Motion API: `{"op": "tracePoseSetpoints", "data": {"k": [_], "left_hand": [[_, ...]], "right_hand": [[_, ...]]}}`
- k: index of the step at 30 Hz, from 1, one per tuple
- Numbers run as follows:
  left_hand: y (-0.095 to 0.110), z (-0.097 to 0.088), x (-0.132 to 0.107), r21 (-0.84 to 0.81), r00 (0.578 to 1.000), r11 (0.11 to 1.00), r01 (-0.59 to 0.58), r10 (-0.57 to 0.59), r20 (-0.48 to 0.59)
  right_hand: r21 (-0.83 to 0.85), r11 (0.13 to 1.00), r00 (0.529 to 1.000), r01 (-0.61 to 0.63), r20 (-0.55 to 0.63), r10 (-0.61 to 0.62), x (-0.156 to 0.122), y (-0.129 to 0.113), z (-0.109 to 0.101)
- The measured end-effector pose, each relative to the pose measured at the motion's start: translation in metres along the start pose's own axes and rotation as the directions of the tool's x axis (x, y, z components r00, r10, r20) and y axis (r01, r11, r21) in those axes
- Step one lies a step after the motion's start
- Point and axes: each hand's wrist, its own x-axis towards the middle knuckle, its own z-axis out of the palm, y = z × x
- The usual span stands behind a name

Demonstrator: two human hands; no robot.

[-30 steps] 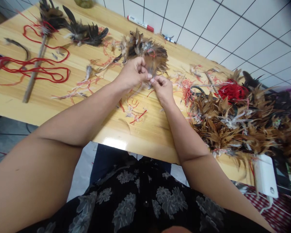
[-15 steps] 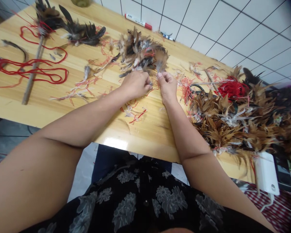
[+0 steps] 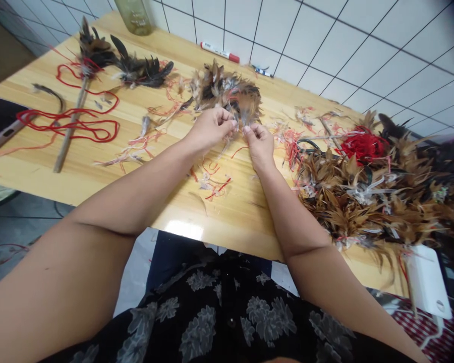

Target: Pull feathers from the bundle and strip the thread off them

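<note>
My right hand [image 3: 261, 145] pinches a brown-tipped feather [image 3: 248, 107] by its base between thumb and fingers, the tip pointing away from me. Close beside it, my left hand [image 3: 214, 130] is closed in a pinch, thumb against fingers. Pale wisps of down hang below those fingertips; what exactly they grip is too small to make out. Just beyond both hands lies a pile of brown and grey feathers [image 3: 219, 83]. Red thread scraps and bits of fluff [image 3: 214, 184] are scattered on the wooden table [image 3: 234, 222] nearer to me.
On the right is a large heap of brown feather bunches [image 3: 363, 201] with a red thread bundle [image 3: 365, 143]. To the left lie a stick with dark feathers [image 3: 73, 121], looped red cord [image 3: 98, 132] and a phone [image 3: 2, 121]. A marker [image 3: 219, 52] lies by the tiled wall.
My left hand's fingertips have risen from a lower, curled position to beside the feather base in my right hand. The camera view has shifted, showing more of the table's left side.
</note>
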Motion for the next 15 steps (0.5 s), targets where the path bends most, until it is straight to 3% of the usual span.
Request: {"op": "tracePoseSetpoints", "data": {"k": [10, 15], "left_hand": [[-0.002, -0.001, -0.004, 0.035, 1.0, 0.999, -0.025, 0.025, 0.013], [0.001, -0.001, -0.004, -0.033, 0.999, 0.999, -0.036, 0.037, 0.03]], "right_hand": [[0.0, 1.0, 1.0, -0.014, 0.012, 0.014, -0.004, -0.013, 0.005], [-0.012, 1.0, 0.999, 0.025, 0.047, -0.024, -0.005, -0.017, 0.006]]}}
